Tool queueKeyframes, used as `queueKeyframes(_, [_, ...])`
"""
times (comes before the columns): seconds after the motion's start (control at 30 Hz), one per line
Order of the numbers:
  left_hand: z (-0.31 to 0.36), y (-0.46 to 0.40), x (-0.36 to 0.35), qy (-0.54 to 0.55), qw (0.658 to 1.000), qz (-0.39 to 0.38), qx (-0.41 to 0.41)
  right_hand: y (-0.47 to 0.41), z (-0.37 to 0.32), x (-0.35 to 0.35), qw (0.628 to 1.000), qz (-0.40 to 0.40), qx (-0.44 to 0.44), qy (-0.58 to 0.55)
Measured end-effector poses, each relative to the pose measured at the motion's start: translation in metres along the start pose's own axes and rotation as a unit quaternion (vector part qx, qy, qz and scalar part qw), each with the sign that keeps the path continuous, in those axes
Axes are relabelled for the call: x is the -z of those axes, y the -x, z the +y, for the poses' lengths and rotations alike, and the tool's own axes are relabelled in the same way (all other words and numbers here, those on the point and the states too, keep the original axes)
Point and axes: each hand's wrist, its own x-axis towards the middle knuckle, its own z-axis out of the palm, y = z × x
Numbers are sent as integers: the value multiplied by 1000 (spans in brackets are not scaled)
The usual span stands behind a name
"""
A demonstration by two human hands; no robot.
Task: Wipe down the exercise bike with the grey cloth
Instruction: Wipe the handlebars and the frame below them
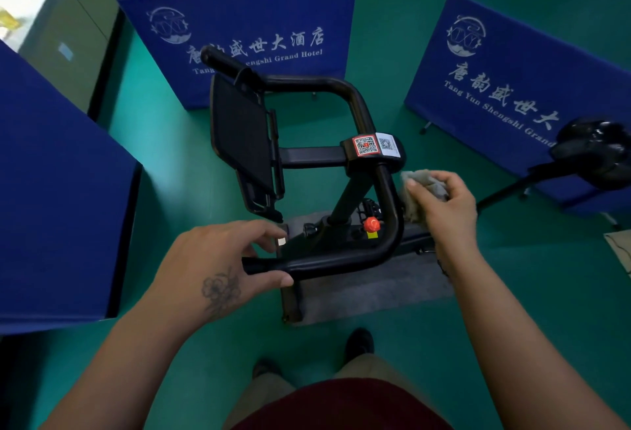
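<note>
The black exercise bike (341, 156) stands below me on a grey mat, seen from above its looped handlebar. My left hand (222, 259) is at the near left end of the handlebar (324, 260), thumb under the bar and fingers spread loosely above it. My right hand (444, 204) grips the crumpled grey cloth (418, 187) just right of the handlebar's right-hand curve, close to the QR-code sticker (366, 145). A black console screen (242, 136) sits on the left side. An orange knob (371, 224) shows on the frame below.
Blue hotel-branded barrier panels stand at the left (51, 190), the back (256, 44) and the right (512, 88) on the green floor. The bike's black saddle (594, 153) juts out at the right. My shoes and legs are at the bottom.
</note>
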Motion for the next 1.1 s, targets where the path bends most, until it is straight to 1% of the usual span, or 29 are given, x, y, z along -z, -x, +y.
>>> queueKeyframes(0.07, [1,-1,1,-11,1000,-9,1,-1,12,4,999,17,-32,-12])
queueKeyframes(0.2, [3,-1,2,-5,1000,-13,10,-7,15,-8,998,-15,-50,-21])
queueKeyframes(0.3, [5,1,3,3,1000,-8,20,-11,8,-20,991,-41,-85,-93])
queueKeyframes(0.43, [7,1,3,3,1000,-5,31,-13,5,-13,967,-59,-152,-196])
queueKeyframes(0.6, [9,1,4,6,999,-16,41,-8,14,2,962,-151,-136,-182])
queueKeyframes(0.77, [10,0,4,8,999,-13,48,-9,19,8,951,-190,-163,-181])
queueKeyframes(0.83, [10,1,4,8,999,-10,50,-8,20,7,951,-186,-161,-184])
queueKeyframes(0.97, [12,1,4,17,998,-7,58,-13,15,-1,964,-157,-140,-165])
queueKeyframes(1.1, [12,1,4,18,998,2,59,-22,11,-7,964,-166,-130,-164])
